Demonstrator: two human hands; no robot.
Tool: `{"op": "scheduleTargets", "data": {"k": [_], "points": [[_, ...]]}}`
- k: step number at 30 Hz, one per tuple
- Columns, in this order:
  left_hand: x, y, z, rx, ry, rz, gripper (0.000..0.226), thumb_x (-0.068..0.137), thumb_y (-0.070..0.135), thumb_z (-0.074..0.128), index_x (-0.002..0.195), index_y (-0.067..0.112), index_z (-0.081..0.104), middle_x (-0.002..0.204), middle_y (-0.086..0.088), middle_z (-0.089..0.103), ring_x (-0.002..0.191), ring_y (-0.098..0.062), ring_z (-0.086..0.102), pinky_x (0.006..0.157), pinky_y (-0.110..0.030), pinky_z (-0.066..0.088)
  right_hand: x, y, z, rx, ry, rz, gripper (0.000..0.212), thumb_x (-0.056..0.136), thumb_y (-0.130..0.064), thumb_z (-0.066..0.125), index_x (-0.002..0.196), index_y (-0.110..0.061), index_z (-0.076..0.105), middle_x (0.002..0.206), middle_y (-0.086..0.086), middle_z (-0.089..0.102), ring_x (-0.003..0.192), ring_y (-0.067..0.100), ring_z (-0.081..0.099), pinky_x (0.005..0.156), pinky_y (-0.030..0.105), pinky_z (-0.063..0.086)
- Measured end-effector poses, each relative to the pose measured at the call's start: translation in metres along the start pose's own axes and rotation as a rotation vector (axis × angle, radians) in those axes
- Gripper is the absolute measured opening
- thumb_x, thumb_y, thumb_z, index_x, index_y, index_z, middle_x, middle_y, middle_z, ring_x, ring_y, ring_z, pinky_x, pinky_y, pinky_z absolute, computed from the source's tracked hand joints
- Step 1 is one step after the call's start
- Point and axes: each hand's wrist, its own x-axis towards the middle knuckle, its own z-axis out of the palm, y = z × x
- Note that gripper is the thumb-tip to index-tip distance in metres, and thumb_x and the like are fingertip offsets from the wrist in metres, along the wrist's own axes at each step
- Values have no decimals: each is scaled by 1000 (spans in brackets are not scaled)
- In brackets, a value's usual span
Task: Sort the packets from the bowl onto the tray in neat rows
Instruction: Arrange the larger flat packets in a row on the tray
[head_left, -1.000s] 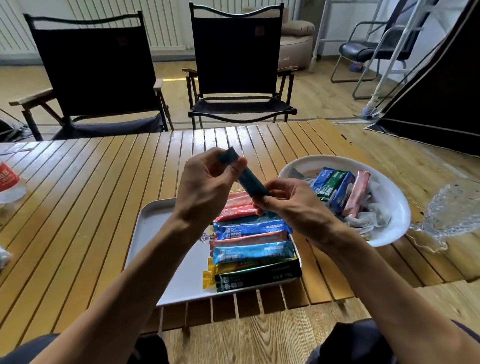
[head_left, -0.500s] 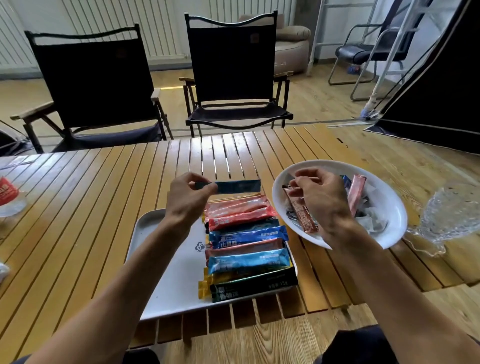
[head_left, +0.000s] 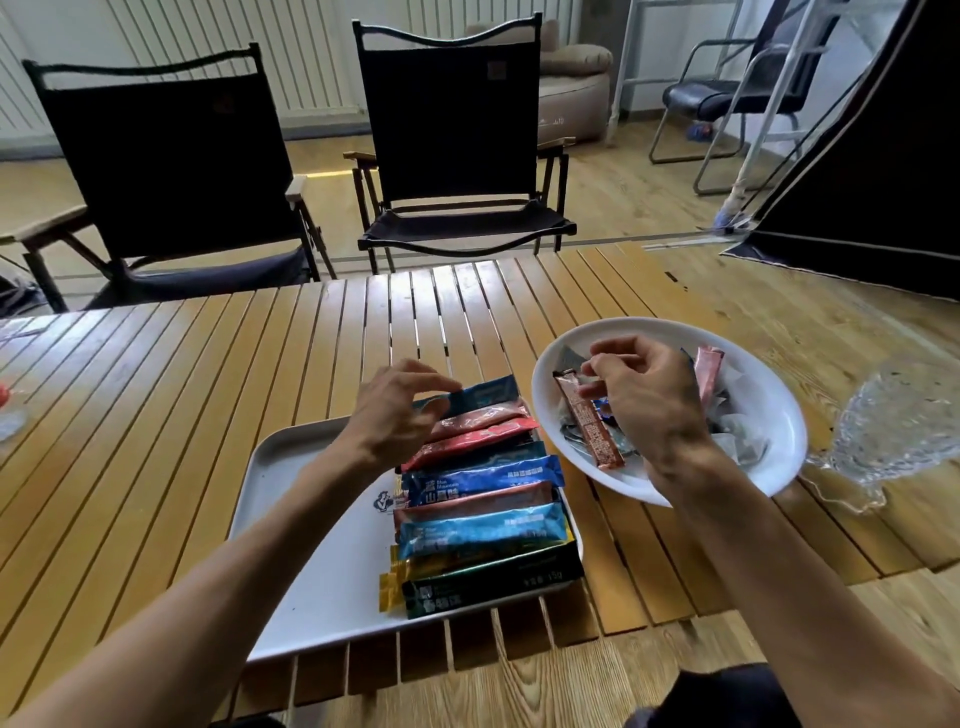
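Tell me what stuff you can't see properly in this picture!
Head view:
- Packets in the bowl: the right hand, pinching a brown packet, covers many.
- Whether the left hand grips the teal packet: its fingers cover that end.
- Glass dish: cut off by the right edge.
- Packet fine print: too small.
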Motion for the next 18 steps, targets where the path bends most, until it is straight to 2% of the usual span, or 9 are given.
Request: {"op": "scheduleTargets", "data": {"k": [3,6,7,9,11,13,16,18], "points": [[3,0,0,3,-39,18,25,91,24,59,114,30,67,118,0,60,114,-21,45,94,-51,42,8,6,-6,-176,2,19,9,95,-14,57,101,-15,64,92,2,67,84,17,67,72,35,58],[3,1,-1,35,-62,37,25,92,22,58,113,29,67,117,-1,60,113,-21,45,94,-50,41,13,15,-12,-454,-45,11,11,94,-15,60,104,-14,64,93,2,66,89,20,64,69,28,54],[3,2,-2,49,-77,48,24,92,23,57,113,30,67,116,-1,60,113,-20,45,94,-49,41,12,19,-11,-540,-73,11,13,93,-17,61,106,-14,64,95,3,66,91,21,64,73,31,55],[3,4,-3,68,-98,60,23,92,26,57,112,31,67,114,-1,58,110,-19,46,92,-48,42,9,26,-6,-726,-118,-5,23,90,-27,66,109,-16,63,101,6,67,92,22,63,79,34,53],[4,7,-5,82,-124,65,22,93,28,55,112,32,67,112,-1,57,107,-18,47,91,-47,43,4,32,1,-892,-151,-53,36,86,-32,69,118,-17,59,100,5,62,90,21,57,77,31,47],[4,10,-7,91,-147,72,21,93,28,56,110,32,68,107,0,57,103,-17,48,90,-47,44,3,33,4,-938,-152,-81,40,86,-26,68,124,-18,54,100,3,57,86,20,52,76,32,45],[4,14,-10,99,-166,81,20,92,26,58,109,28,67,101,1,56,99,-17,50,87,-46,47,3,30,0,-875,-126,-79,21,88,-22,61,109,-17,57,94,4,62,81,23,55,72,34,46],[4,17,-12,86,-178,79,20,91,25,59,110,25,67,102,0,56,97,-17,54,85,-42,52,4,27,-7,-741,-104,-46,14,89,-24,60,103,-18,58,85,2,62,80,23,59,72,35,48]]}}
